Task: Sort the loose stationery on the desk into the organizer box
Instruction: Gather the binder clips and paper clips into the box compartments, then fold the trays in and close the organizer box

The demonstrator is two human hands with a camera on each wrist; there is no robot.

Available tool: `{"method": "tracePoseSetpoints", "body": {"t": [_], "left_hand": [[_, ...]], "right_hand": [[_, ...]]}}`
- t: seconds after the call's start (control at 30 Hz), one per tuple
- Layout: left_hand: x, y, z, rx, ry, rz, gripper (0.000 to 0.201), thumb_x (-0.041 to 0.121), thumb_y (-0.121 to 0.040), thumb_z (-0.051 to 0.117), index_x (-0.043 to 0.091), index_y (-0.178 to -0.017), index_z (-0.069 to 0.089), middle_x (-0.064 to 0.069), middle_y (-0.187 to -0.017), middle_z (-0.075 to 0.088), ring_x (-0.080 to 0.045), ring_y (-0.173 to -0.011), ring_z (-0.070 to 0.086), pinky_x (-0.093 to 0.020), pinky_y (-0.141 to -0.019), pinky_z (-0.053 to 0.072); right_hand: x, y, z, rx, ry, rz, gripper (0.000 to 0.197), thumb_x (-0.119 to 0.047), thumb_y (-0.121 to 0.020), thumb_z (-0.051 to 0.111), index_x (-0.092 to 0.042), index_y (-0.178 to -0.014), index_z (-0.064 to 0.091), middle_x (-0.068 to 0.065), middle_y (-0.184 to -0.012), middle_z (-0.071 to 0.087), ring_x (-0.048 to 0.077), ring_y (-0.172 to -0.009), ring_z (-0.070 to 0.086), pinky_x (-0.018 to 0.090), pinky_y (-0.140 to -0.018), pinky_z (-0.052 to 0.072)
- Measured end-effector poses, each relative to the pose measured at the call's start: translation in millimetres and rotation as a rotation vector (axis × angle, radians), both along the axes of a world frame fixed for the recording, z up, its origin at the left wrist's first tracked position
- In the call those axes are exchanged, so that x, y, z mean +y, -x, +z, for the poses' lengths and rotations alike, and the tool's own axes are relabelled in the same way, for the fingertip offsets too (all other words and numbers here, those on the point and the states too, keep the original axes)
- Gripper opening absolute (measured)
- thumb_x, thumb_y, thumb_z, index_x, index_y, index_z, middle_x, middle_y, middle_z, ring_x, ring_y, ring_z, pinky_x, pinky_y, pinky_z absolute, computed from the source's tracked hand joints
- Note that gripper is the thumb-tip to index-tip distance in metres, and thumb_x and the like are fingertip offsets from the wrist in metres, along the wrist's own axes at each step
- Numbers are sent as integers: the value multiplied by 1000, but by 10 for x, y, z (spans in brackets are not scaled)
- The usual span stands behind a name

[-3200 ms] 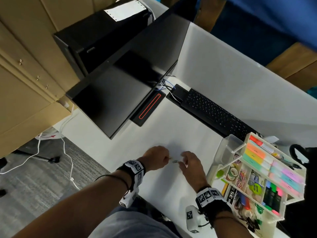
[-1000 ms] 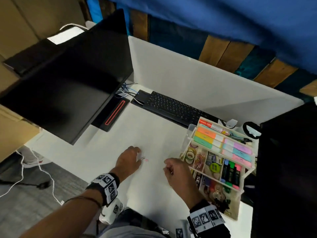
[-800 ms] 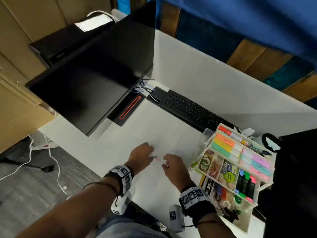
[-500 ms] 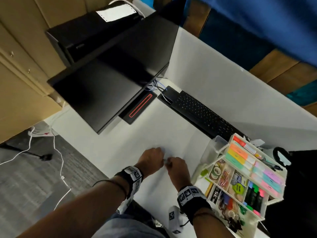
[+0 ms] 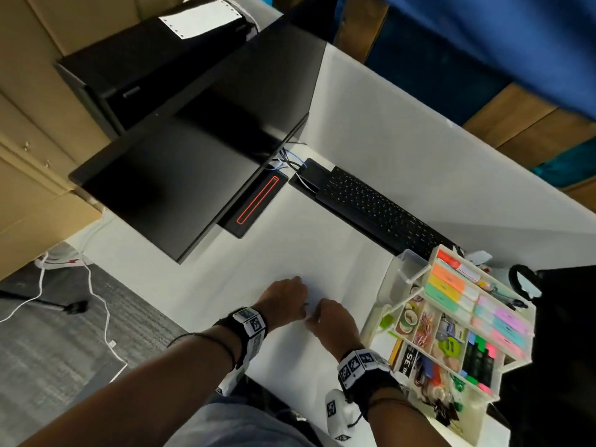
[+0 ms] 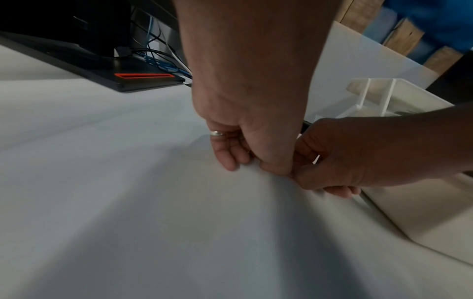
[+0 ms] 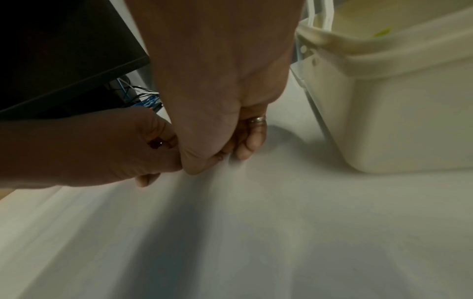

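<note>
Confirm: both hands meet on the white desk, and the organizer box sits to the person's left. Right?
Not quite. The left hand and right hand do meet on the white desk, but the organizer box sits to the person's right, beside the right hand. The head view shows it.

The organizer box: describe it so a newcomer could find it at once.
Start at the white desk and follow the black keyboard to its right end. The organizer box stands there, just right of the person's right hand. Its tiered white trays set it apart: the top one holds pastel highlighters, the lower compartments tape rolls and coloured paper clips.
</note>
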State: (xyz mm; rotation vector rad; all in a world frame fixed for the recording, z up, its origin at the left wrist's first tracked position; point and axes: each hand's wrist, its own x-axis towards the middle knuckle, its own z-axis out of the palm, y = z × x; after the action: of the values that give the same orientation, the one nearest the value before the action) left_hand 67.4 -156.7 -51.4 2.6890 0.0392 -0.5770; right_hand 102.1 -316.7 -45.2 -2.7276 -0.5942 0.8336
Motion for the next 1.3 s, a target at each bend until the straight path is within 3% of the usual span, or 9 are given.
{"method": "tracePoseSetpoints", "body": {"t": [0.13, 0.23, 0.37, 0.53, 0.67, 0.83, 1.03, 1.17, 1.3], "left_hand": [[84, -11, -17, 32, 149, 104, 35, 41, -84, 63, 9, -98, 69, -12, -107, 65, -34, -95, 67, -34, -75, 50], [105, -33, 4, 133, 295, 289, 39, 48, -76, 60, 9, -75, 67, -4, -77, 70, -25, -74, 68, -33, -66, 53], [-123, -183, 314, 178, 499, 403, 47, 42, -82, 62, 8, -55, 45, -1, -50, 41, -19, -47, 39, -29, -48, 30], [-842, -475, 914, 171, 685, 322, 46, 37, -82, 65, 18, -51, 38, 4, -49, 30, -12, -43, 27, -24, -42, 19], [-1426, -651, 1146, 99, 717, 273, 34, 34, -79, 68, 16, -53, 57, 6, -49, 51, -8, -43, 45, -20, -45, 34], [-1863, -675, 1154, -23, 509, 281, 26, 45, -71, 68, 20, -71, 70, 8, -65, 70, -8, -62, 66, -30, -59, 60], [-2030, -637, 1102, -99, 359, 276, 19, 43, -77, 68, 25, -77, 70, 12, -70, 68, -4, -64, 62, -30, -60, 57], [-2073, -618, 1094, -102, 338, 264, 13, 34, -81, 68, 25, -78, 77, 13, -73, 72, -6, -67, 64, -28, -61, 56], [-2006, -592, 1039, -120, 463, 259, 17, 32, -87, 67, 24, -77, 78, 11, -71, 72, -7, -66, 66, -32, -58, 58]], "right_hand": [[-31, 78, 67, -45, -64, -11, 27, -35, -87, 65, -10, -96, 64, 9, -96, 70, 32, -92, 68, 37, -77, 52], [-105, 87, 302, -67, -182, -130, 18, -29, -81, 72, -16, -78, 60, 3, -80, 65, 23, -78, 64, 29, -68, 47], [-513, -14, 782, -172, -347, -342, 29, -20, -76, 77, -23, -64, 51, -9, -60, 53, 2, -56, 49, 12, -53, 34], [-1339, -130, 1036, -258, -442, -661, 28, -13, -80, 77, -15, -64, 54, 3, -55, 55, 10, -49, 46, 29, -53, 45], [-1718, -200, 1066, -228, -397, -729, 24, -19, -82, 74, -20, -65, 57, 2, -59, 62, 24, -56, 59, 42, -58, 54], [-1851, -216, 1061, -251, -296, -629, 34, -25, -85, 76, -30, -64, 50, -8, -57, 56, 12, -53, 51, 28, -47, 37], [-1919, -229, 993, -251, -265, -516, 24, -15, -85, 69, -28, -75, 52, -13, -64, 53, 9, -57, 52, 21, -47, 28], [-2031, -247, 948, -234, -350, -495, 15, -24, -89, 75, -29, -78, 66, -14, -66, 59, 10, -61, 57, 17, -49, 30], [-2260, -287, 929, -200, -460, -522, 16, -27, -93, 74, -31, -78, 68, -15, -68, 67, -1, -61, 62, 21, -55, 49]]}}
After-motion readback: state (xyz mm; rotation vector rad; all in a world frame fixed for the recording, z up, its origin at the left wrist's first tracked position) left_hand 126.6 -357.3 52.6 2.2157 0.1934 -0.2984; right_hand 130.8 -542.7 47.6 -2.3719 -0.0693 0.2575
